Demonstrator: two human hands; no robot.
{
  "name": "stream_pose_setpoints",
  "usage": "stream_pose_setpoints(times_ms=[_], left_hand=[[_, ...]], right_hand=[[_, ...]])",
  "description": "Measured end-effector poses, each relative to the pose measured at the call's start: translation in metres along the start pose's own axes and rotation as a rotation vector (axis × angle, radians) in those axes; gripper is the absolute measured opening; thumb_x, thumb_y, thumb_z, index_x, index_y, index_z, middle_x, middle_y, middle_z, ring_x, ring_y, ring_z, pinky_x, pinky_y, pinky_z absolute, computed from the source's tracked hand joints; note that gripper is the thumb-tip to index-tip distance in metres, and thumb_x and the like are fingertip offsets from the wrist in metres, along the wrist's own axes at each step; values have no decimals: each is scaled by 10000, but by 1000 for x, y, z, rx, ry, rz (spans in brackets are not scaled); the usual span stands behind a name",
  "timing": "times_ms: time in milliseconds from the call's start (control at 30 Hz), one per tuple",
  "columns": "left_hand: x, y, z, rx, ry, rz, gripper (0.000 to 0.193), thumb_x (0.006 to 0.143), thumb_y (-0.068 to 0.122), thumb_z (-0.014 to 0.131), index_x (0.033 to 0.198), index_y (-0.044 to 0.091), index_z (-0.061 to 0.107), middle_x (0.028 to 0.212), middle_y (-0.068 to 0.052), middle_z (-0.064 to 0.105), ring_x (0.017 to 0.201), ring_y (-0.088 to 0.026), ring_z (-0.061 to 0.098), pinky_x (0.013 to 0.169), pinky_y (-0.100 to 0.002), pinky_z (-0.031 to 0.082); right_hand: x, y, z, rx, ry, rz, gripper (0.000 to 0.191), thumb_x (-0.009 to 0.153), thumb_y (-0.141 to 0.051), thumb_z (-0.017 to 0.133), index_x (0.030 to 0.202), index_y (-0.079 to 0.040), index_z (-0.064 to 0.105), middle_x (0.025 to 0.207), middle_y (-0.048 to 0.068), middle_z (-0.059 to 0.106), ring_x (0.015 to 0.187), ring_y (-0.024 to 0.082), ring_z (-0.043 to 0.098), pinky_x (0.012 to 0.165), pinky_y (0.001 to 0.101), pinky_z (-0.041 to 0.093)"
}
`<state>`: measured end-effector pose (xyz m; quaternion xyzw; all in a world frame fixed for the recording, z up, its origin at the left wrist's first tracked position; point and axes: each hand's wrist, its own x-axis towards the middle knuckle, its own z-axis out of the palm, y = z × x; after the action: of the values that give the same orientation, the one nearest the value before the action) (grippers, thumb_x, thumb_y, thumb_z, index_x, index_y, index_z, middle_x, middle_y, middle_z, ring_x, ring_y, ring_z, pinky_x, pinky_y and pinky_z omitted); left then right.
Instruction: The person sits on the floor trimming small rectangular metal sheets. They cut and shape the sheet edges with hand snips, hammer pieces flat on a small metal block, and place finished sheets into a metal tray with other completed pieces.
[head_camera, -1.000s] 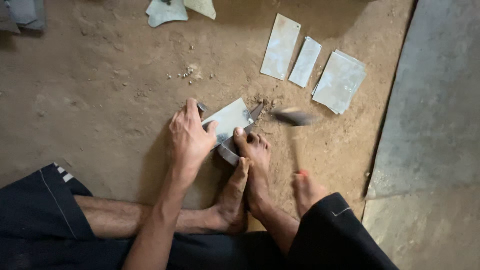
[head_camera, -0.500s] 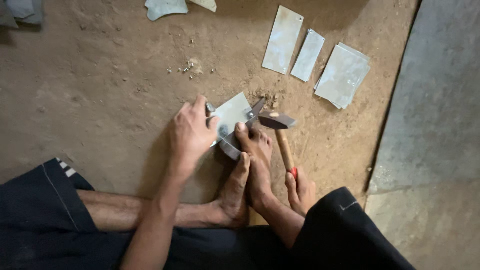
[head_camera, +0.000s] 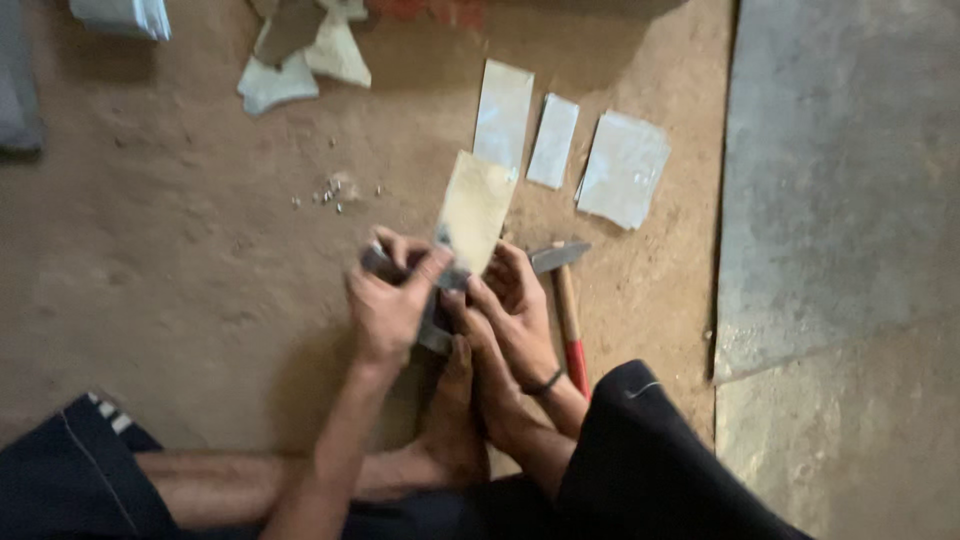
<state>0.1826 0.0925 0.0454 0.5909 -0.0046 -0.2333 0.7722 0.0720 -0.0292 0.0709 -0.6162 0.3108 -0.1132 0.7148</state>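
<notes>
Gripping a thin metal sheet (head_camera: 474, 210) with both hands, the person sits on the dirt floor (head_camera: 180, 250), bare feet drawn in under the work. The left hand (head_camera: 390, 310) is closed around a dark metal block (head_camera: 385, 268) and the sheet's lower edge. The right hand (head_camera: 515, 310) pinches that edge from the other side.

Change noted: half a second ago the right hand held the hammer (head_camera: 565, 300) and the sheet lay flat on the block. The hammer now lies on the floor just beside the right wrist, head pointing away. The sheet has been tipped up, tilted away from the person. Judgement: striking has paused and the piece is being bent or checked by hand.

Three cut sheets (head_camera: 555, 140) lie near, beyond the hands. Metal scraps (head_camera: 300, 60) sit further off.
</notes>
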Motion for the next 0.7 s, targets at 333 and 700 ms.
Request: stream_pose_setpoints(times_ms=[333, 700], left_hand=[[12, -10, -38, -85, 105, 63, 294, 970, 78, 762, 918, 99, 473, 982, -41, 708, 883, -70, 645, 763, -220, 528], [53, 36, -92, 1034, -47, 271, 260, 967, 273, 740, 1010, 60, 598, 904, -130, 679, 785, -313, 662, 693, -427, 517]], right_hand=[[125, 15, -72, -218, 227, -28, 477, 982, -222, 689, 1380, -12, 532, 1193, 62, 713, 1012, 123, 710, 855, 286, 588], [155, -110, -132, -1109, 264, -525, 341, 965, -132, 745, 1264, -33, 615, 1114, 85, 692, 856, 177, 607, 738, 310, 523]])
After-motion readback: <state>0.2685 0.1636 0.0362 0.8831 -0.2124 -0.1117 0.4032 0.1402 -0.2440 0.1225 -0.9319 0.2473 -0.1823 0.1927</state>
